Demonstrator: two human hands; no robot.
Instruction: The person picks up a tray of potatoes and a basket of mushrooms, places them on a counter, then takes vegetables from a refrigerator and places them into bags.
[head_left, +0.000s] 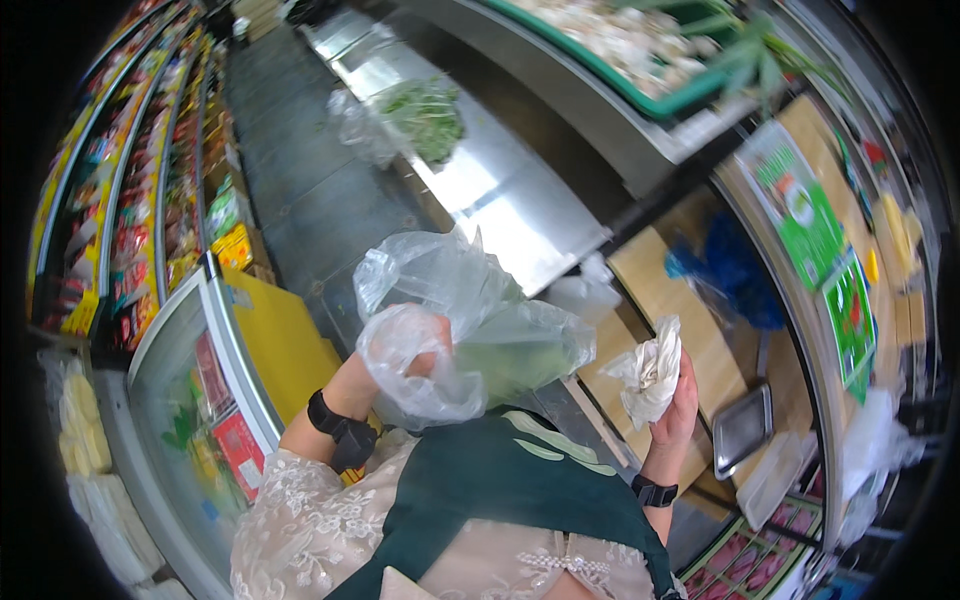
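My left hand grips a clear plastic bag in front of my green apron. Thin film bunches over the fingers and partly hides them. Something pale green shows blurred through the bag's lower right part; what it is I cannot tell. On the right, my right hand pinches a crumpled whitish wad, thin plastic or cloth, well apart from the bag. Beyond the bag, a heap of leafy greens lies on the stainless-steel shelf, with another clear bag hanging beside it.
A glass-topped freezer with a yellow side stands close on my left. Snack shelves line the aisle. A green crate of garlic bulbs sits at upper right. Wooden shelving holds a metal tray.
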